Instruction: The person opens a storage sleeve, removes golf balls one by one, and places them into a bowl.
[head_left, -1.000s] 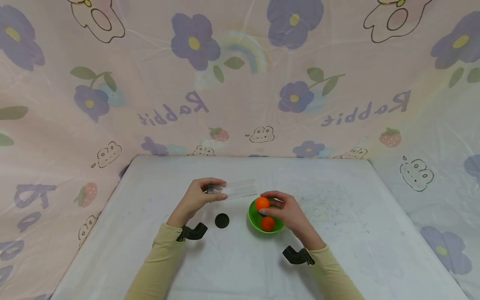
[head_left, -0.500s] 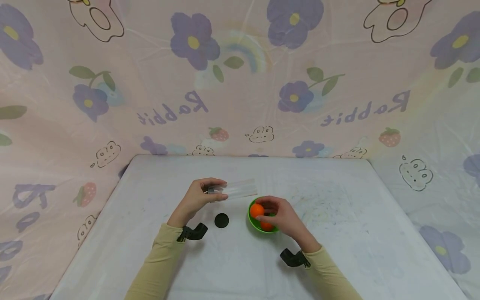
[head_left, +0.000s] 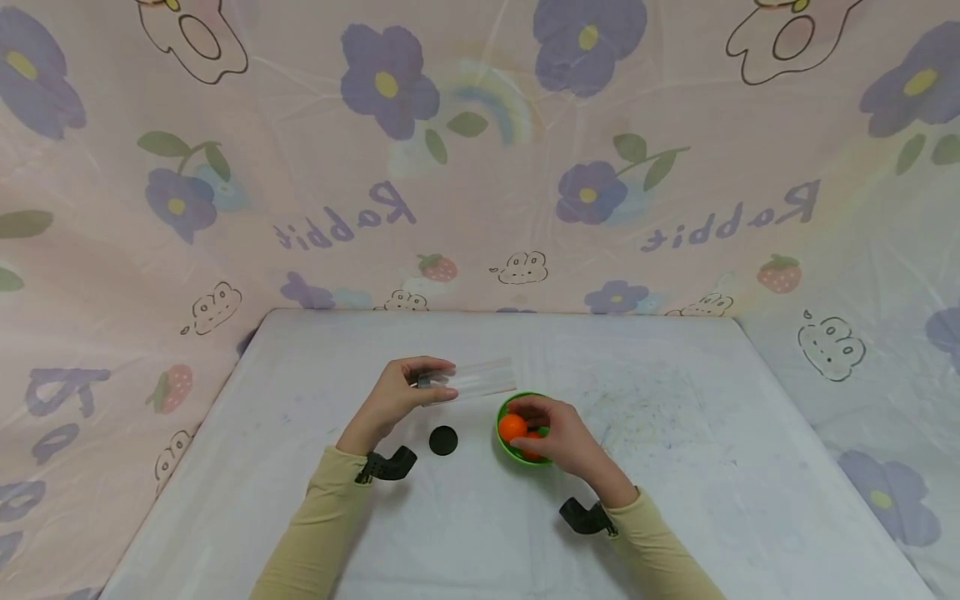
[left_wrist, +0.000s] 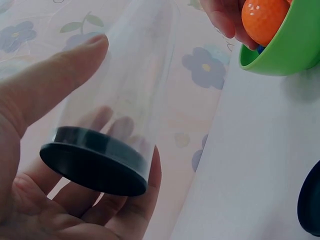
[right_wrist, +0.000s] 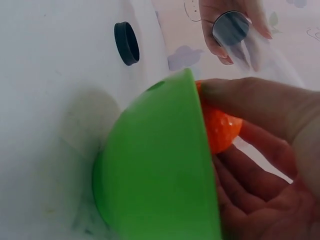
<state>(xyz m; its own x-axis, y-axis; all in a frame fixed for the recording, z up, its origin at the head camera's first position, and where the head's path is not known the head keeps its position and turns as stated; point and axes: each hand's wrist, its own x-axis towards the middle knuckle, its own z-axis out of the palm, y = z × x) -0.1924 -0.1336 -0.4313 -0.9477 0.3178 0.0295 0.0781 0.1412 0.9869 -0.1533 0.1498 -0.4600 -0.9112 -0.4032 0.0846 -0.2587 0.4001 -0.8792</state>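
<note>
My left hand [head_left: 397, 392] grips a clear plastic tube [head_left: 483, 379] near its left end, thumb on one side and fingers on the other. A black cap [left_wrist: 95, 162] closes that end; the tube looks see-through and holds nothing visible. At the green bowl [right_wrist: 155, 160], my right hand [head_left: 564, 435] pinches a dimpled orange golf ball [head_left: 513, 428] between thumb and fingers, right at the rim. A second orange ball [head_left: 532, 447] lies in the bowl, partly behind the thumb. Something dark blue [left_wrist: 260, 49] shows low inside the bowl.
A loose round black cap [head_left: 443, 441] lies on the white table [head_left: 450, 533], left of the bowl. Patterned cloth [head_left: 480, 208] rises behind and at both sides of the table. Each wrist wears a black camera mount [head_left: 390, 463].
My right hand has moved left and toward me with the orange golf ball, lower over the bowl, now covering more of the second ball. The left hand and tube have hardly moved.
</note>
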